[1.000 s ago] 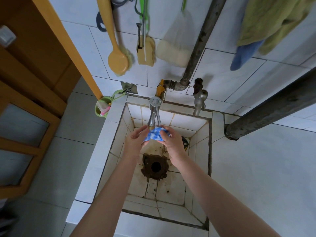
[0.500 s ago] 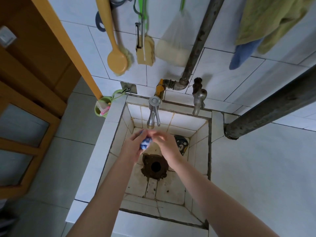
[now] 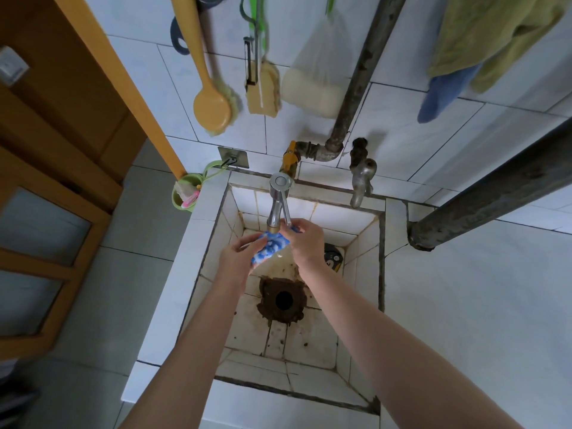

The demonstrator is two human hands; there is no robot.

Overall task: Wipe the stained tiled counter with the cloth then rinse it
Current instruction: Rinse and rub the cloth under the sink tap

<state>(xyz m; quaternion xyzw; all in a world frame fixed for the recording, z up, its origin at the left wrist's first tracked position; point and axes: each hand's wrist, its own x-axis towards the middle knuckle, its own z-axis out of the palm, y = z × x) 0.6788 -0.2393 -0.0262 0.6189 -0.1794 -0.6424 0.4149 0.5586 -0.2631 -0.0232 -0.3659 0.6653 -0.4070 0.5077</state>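
A person holds the blue and white cloth (image 3: 271,249) right under the silver tap (image 3: 277,205), over the tiled sink (image 3: 360,274). The left hand (image 3: 238,257) has its grip closed round the cloth's lower end. The right hand (image 3: 306,244) pinches the upper end in its grip. The dark drain (image 3: 283,300) lies below.

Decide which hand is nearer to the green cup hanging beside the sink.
Left. The left hand, gripping the blue-and-white cloth under the chrome tap, lies right of the green cup; the right hand is farther right, holding the cloth's other side.
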